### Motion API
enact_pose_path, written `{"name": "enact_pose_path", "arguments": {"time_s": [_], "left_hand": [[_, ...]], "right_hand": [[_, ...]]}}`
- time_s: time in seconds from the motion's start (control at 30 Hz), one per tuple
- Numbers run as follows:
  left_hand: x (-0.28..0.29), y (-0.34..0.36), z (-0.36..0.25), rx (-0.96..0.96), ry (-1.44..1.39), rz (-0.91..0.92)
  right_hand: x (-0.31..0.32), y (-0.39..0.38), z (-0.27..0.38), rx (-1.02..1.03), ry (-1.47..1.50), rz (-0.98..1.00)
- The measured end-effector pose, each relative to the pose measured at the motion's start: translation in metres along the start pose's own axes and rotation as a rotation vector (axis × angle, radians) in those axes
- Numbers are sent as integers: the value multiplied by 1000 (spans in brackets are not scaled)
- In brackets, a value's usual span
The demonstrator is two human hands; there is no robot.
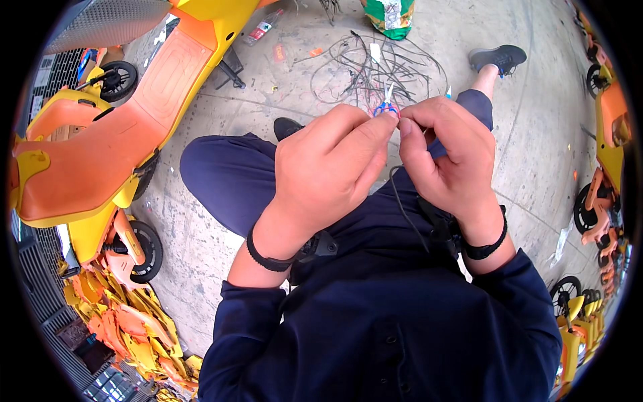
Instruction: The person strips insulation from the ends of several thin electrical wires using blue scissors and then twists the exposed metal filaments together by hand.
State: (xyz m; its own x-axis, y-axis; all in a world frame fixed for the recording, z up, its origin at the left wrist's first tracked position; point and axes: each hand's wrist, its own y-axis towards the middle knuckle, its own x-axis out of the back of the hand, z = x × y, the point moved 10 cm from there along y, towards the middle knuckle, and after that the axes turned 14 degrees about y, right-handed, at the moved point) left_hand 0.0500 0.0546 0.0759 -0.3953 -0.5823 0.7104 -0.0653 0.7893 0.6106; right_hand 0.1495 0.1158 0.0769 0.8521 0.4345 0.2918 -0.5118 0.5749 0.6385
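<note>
My left hand (328, 164) and my right hand (455, 151) meet fingertip to fingertip above my lap, both closed in a pinch. Between the fingertips shows a bit of thin reddish wire, mostly hidden by the fingers. From beneath my right hand a thin black cable (404, 209) loops down to my lap. Just beyond my fingertips is a pair of small scissors (386, 104) with blue handles, blades pointing away. On the floor past them spreads a tangle of dark cables (365, 67). A small pointed tool with a teal part (449, 92) shows beyond my right hand.
A yellow and orange scooter body (164, 80) stands at the left, with piled body panels (130, 321) below it. More scooters (606, 127) line the right side. A green and white sack (390, 17) and a plastic bottle (263, 27) are on the concrete floor ahead.
</note>
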Motion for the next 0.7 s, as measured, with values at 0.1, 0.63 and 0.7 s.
{"name": "enact_pose_path", "arguments": {"time_s": [0.1,0.63,0.7], "left_hand": [[-3,1,-1,-24,-5,6],[-25,-9,27,321,-474,229],[-33,-16,33,410,-591,275]], "right_hand": [[1,0,0,18,-36,12],[0,-7,-23,-295,186,38],[-1,-7,-23,-296,191,41]]}}
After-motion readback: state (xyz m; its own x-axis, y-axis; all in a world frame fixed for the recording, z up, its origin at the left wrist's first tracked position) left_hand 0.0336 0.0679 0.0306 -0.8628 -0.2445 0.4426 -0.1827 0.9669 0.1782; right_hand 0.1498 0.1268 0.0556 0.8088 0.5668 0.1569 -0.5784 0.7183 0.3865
